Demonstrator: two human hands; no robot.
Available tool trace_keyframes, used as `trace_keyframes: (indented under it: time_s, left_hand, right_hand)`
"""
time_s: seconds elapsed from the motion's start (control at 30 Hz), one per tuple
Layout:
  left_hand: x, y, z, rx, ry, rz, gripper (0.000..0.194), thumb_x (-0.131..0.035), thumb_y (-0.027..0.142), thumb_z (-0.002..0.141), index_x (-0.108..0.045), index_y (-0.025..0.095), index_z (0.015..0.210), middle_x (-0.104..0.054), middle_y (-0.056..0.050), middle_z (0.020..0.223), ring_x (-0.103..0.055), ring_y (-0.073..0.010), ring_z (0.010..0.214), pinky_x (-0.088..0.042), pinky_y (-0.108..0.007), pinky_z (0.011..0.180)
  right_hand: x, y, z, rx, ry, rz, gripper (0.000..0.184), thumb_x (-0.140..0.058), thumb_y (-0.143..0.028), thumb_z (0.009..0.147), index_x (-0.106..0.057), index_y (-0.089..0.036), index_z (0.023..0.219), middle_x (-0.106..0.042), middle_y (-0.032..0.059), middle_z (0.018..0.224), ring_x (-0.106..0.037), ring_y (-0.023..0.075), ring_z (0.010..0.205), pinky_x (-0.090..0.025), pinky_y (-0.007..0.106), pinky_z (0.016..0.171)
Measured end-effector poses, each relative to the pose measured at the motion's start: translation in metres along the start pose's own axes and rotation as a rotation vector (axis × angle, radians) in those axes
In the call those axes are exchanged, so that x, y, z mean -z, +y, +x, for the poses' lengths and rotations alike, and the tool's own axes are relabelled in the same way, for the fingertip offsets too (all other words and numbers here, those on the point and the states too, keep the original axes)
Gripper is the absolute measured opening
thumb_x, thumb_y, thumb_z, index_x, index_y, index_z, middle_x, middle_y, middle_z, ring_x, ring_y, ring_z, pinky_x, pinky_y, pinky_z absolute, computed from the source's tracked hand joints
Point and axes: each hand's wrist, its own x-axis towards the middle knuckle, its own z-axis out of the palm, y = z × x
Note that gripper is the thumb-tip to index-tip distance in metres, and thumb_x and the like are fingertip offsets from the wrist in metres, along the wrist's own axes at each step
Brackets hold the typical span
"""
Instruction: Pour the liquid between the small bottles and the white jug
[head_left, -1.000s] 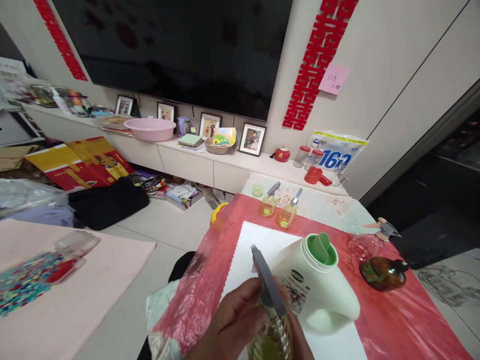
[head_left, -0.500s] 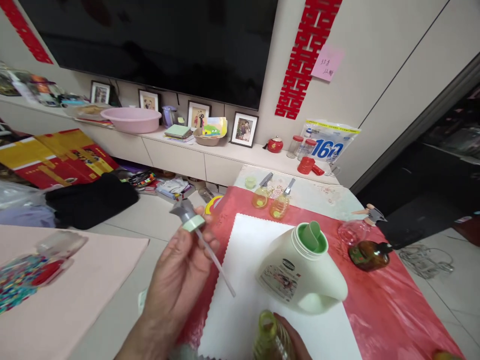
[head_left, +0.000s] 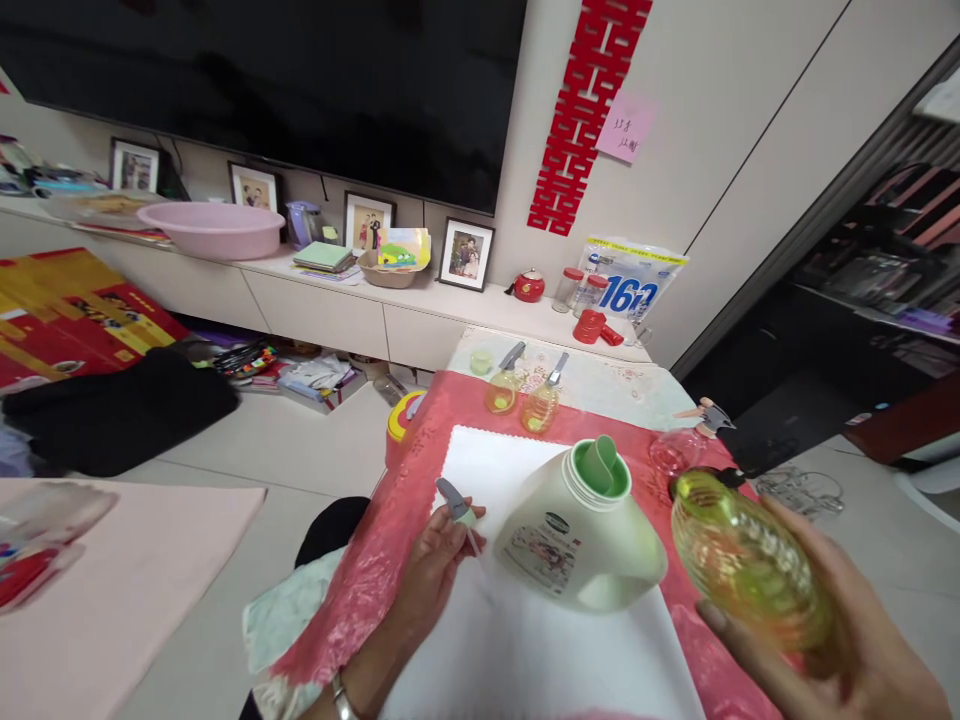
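My left hand (head_left: 429, 572) pinches a spray nozzle (head_left: 455, 503) with a grey top, a pale green collar and a thin tube pointing down, over the white mat's left side. Lifted on the right, my right hand (head_left: 862, 620) wraps round a ribbed yellow-green bottle (head_left: 750, 560) with an open neck; the bottle is tilted and slightly blurred. Between the hands a large pale green detergent jug (head_left: 585, 540) stands uncapped on the white mat (head_left: 480, 460), its mouth showing a green inner spout.
Two yellow spray bottles (head_left: 540, 408) and a small green cap (head_left: 481, 361) stand at the table's back. A pink spray bottle (head_left: 675, 452) is at the right edge, partly near a dark pump bottle. A pink-topped table (head_left: 150, 580) lies left, a cabinet (head_left: 322, 300) beyond.
My left hand has moved right and down with the nozzle, over the mat. My right hand has raised the yellow-green bottle and carried it right, past the jug. The view has shifted right.
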Motion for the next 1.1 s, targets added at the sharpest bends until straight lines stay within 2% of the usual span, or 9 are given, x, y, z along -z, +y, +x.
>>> trace_keyframes:
  time_s: [0.1, 0.23, 0.37, 0.67, 0.83, 1.1]
  left_hand:
    - [0.007, -0.003, 0.003, 0.009, 0.0, -0.039, 0.045, -0.087, 0.038, 0.075, -0.071, 0.018, 0.112, -0.076, -0.01, 0.11, -0.07, -0.016, 0.076, -0.054, -0.032, 0.077]
    - [0.009, -0.003, 0.005, 0.044, 0.021, -0.081, 0.047, -0.089, 0.037, 0.071, -0.072, 0.017, 0.109, -0.077, -0.01, 0.106, -0.07, -0.0162, 0.075, -0.055, -0.031, 0.075]
    - [0.009, -0.003, 0.006, 0.059, 0.03, -0.094, 0.048, -0.091, 0.037, 0.069, -0.073, 0.017, 0.109, -0.078, -0.009, 0.105, -0.071, -0.0159, 0.075, -0.056, -0.03, 0.075]
    - [0.009, -0.002, 0.005, 0.07, 0.028, -0.096, 0.046, -0.09, 0.037, 0.071, -0.073, 0.018, 0.109, -0.078, -0.009, 0.105, -0.07, -0.015, 0.075, -0.056, -0.029, 0.075]
    - [0.009, -0.002, 0.005, 0.065, 0.027, -0.1, 0.046, -0.09, 0.036, 0.07, -0.073, 0.017, 0.108, -0.078, -0.009, 0.103, -0.07, -0.0149, 0.074, -0.055, -0.029, 0.073]
    - [0.007, -0.001, 0.004, 0.07, 0.036, -0.098, 0.045, -0.089, 0.034, 0.072, -0.073, 0.017, 0.109, -0.078, -0.009, 0.104, -0.07, -0.0148, 0.076, -0.056, -0.029, 0.074]
  right_hand:
    - [0.0, 0.0, 0.025, 0.2, 0.014, -0.151, 0.065, -0.06, -0.058, 0.093, -0.044, -0.032, 0.15, -0.056, 0.0069, 0.135, -0.06, 0.0369, 0.116, -0.056, 0.058, 0.098]
    - [-0.002, 0.001, 0.038, 0.353, -0.009, -0.251, 0.059, -0.053, -0.049, 0.1, -0.038, -0.03, 0.154, -0.052, 0.0098, 0.136, -0.057, 0.0332, 0.118, -0.056, 0.052, 0.093]
    - [0.001, -0.004, 0.047, 0.467, 0.008, -0.31, 0.055, -0.051, -0.044, 0.101, -0.041, -0.022, 0.151, -0.05, 0.0145, 0.135, -0.056, 0.0338, 0.117, -0.053, 0.052, 0.091]
    - [0.01, -0.012, 0.065, 0.612, -0.026, -0.435, 0.053, -0.049, -0.038, 0.099, -0.045, -0.014, 0.147, -0.053, 0.0208, 0.13, -0.057, 0.0366, 0.11, -0.055, 0.053, 0.083]
    - [0.014, -0.017, 0.074, 0.7, -0.034, -0.503, 0.053, -0.048, -0.035, 0.098, -0.045, -0.01, 0.145, -0.052, 0.0245, 0.128, -0.055, 0.0399, 0.109, -0.052, 0.055, 0.084]
    - [0.022, -0.022, 0.08, 0.76, -0.062, -0.609, 0.048, -0.045, -0.032, 0.098, -0.048, -0.007, 0.139, -0.052, 0.0238, 0.127, -0.056, 0.0386, 0.109, -0.055, 0.052, 0.082]
